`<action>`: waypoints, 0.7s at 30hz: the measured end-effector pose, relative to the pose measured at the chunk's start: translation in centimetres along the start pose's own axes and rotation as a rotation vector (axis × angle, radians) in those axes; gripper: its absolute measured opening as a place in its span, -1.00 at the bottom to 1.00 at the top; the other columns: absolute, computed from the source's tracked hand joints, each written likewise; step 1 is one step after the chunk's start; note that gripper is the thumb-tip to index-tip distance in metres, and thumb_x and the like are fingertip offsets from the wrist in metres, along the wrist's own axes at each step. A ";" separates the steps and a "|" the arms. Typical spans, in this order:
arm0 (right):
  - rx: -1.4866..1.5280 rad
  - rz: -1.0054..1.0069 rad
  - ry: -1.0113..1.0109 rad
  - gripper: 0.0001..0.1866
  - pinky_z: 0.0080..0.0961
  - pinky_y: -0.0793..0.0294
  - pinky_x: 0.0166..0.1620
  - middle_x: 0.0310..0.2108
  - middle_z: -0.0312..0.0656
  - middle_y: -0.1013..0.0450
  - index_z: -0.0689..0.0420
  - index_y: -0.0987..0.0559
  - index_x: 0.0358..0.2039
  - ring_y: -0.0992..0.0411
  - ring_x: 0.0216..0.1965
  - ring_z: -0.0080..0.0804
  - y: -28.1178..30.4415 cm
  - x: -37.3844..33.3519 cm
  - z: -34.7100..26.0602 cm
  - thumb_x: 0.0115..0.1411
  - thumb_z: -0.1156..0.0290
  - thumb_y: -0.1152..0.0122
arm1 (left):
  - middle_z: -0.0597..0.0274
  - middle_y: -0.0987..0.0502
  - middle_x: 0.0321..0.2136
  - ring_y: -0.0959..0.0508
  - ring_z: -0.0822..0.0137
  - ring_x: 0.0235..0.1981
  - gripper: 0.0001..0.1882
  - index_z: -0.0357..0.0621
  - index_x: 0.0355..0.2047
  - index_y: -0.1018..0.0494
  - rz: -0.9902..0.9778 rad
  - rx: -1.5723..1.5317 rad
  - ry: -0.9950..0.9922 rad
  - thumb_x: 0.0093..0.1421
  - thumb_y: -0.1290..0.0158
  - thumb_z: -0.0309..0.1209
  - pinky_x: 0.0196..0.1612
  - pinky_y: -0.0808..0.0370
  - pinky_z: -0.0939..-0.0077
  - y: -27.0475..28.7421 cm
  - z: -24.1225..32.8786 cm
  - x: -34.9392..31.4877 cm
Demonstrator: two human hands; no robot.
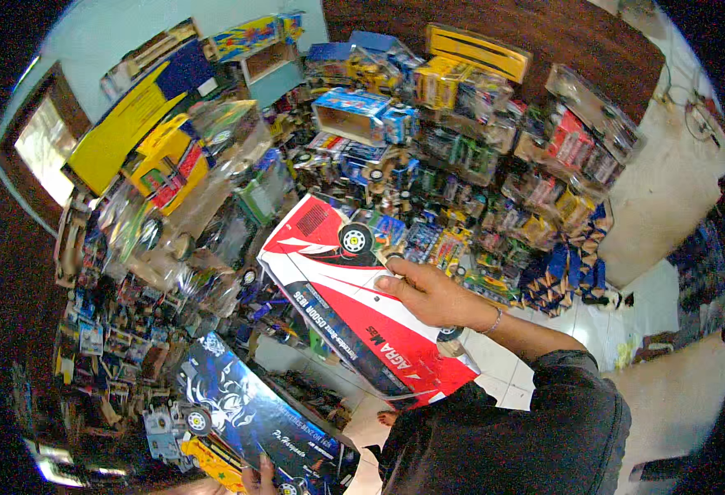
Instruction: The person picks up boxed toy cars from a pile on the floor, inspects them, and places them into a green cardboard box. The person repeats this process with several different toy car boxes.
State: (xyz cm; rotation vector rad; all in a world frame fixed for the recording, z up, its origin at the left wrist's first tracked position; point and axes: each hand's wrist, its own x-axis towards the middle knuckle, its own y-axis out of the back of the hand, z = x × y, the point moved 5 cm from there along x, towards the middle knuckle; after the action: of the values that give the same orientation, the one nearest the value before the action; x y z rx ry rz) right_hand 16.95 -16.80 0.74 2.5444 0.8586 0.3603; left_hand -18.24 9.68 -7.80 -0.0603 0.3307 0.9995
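Note:
A red and white toy bus (416, 342) with black wheels is tilted in front of me, its printed side facing up. My right hand (445, 299) grips it at the wheel-side edge, thumb pressed on the printed side. Lower left is a second toy bus (251, 388), dark blue with white swirling pictures, also tilted. The fingers of my left hand (258, 477) curl onto its edge between the wheels; the rest of that hand is cut off by the frame. A yellow toy vehicle (214, 466) lies beside the dark bus, partly covered.
Toy trucks and buses are stacked ahead and to the left, many in clear plastic. Among them are a blue toy truck (350, 114) and a large yellow and blue panel (131, 120). Blue and tan pieces (564, 276) sit at right on white floor tiles (511, 371).

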 end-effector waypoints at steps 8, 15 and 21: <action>-0.097 0.218 -0.004 -0.66 -0.25 -0.28 -0.47 -0.62 0.03 -0.31 0.18 -0.40 -0.32 -0.32 -0.59 -0.15 0.0 -2.0 0.7 0.31 0.11 0.05 | 0.21 -0.50 -0.20 -0.44 0.38 -0.24 -0.61 -0.31 -0.06 -0.43 -0.181 0.111 -0.053 0.15 -0.15 -0.36 -0.17 -0.37 0.55 -1.5 9.8 1.4; -0.107 0.438 -0.105 -0.69 -0.42 -0.30 -0.43 -0.60 -0.16 -0.33 0.21 -0.45 -0.35 -0.27 -0.54 -0.44 5.3 -1.8 4.9 0.32 0.20 0.05 | 0.22 -0.46 -0.21 -0.45 0.35 -0.21 -0.51 -0.21 0.01 -0.37 -0.220 0.550 -0.232 0.08 -0.21 -0.34 -0.06 -0.36 0.46 -9.4 11.4 5.3; -0.311 0.453 -0.170 -0.70 -0.35 -0.28 -0.47 -0.62 -0.06 -0.30 0.21 -0.42 -0.42 -0.28 -0.59 -0.28 18.4 -1.3 13.5 0.31 0.23 0.03 | 0.10 -0.43 -0.02 -0.43 0.31 -0.06 -0.61 -0.32 -0.05 -0.41 -0.877 0.392 -0.211 0.10 -0.17 -0.51 0.01 -0.33 0.48 -32.2 11.9 3.0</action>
State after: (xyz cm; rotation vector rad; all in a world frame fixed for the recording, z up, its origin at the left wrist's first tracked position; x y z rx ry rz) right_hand 30.40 -35.03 -2.46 2.4087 0.1403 0.3720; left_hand 12.96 -2.94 -0.70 0.2401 0.2597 0.0595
